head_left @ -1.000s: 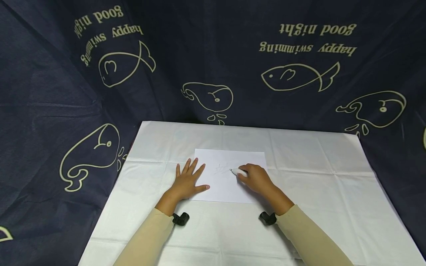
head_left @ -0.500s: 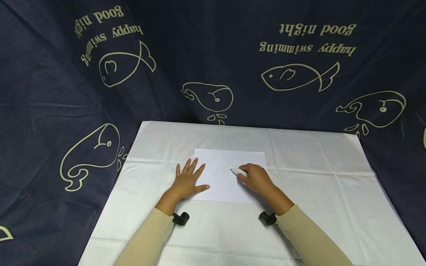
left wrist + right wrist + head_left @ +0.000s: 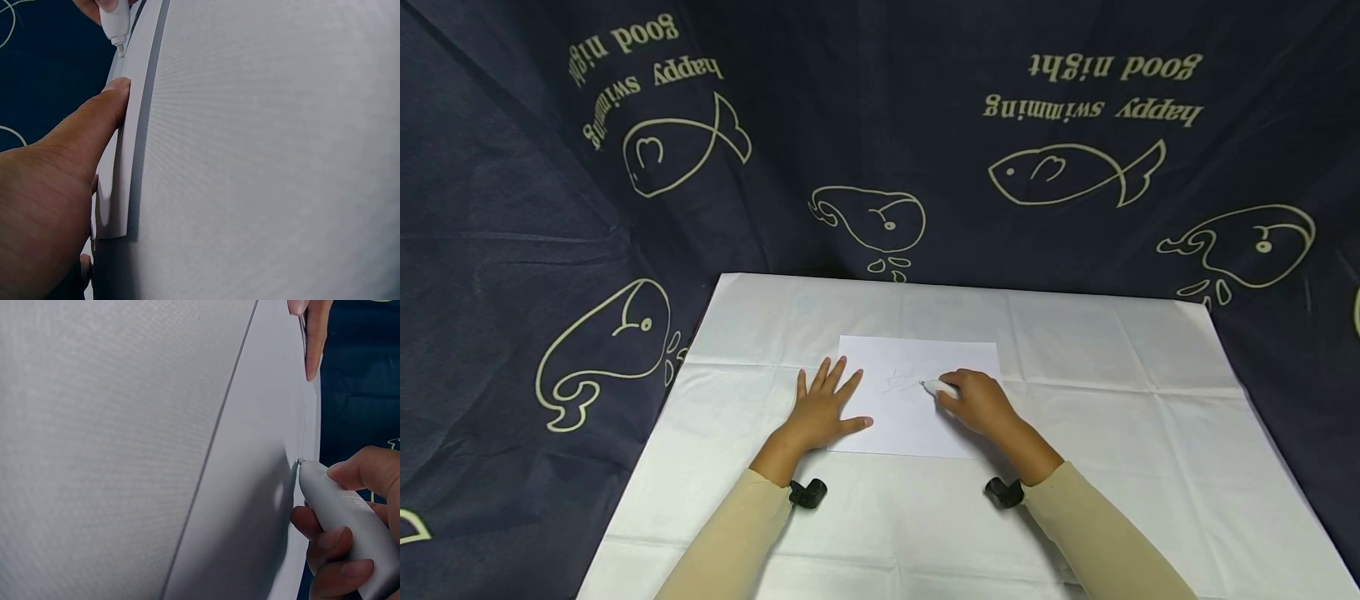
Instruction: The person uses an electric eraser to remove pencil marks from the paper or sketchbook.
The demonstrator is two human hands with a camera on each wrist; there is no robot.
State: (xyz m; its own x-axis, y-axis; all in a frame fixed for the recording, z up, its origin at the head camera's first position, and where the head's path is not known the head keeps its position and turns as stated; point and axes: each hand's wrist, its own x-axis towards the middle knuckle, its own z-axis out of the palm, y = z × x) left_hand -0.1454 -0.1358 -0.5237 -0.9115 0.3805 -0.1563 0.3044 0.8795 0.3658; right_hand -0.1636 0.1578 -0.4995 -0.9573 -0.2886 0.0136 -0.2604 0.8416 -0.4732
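Note:
A sheet of white paper (image 3: 902, 429) lies on the white-covered table, with faint thin lines (image 3: 895, 382) on its upper middle. My left hand (image 3: 817, 417) rests on the left side of the sheet, palm down with fingers spread and thumb on the paper. In my right hand (image 3: 983, 405) I grip a thick white pen (image 3: 937, 388), its tip pointing left just beside the lines. The right wrist view shows fingers and thumb curled round the fat body of the pen (image 3: 344, 512). Its narrow tip meets or nearly meets the paper. The left wrist view shows the same tip beyond my thumb.
The creased white cloth (image 3: 1135, 467) covers the table on all sides of the paper. Behind and beside it hangs a dark blue fabric (image 3: 955, 242) with fish and whale drawings. A small black wrist device (image 3: 808, 493) is on the left arm, another (image 3: 1003, 492) on the right.
The pen tip has shifted very slightly to the right over the last second. Both hands otherwise stay in place, and the paper has not moved.

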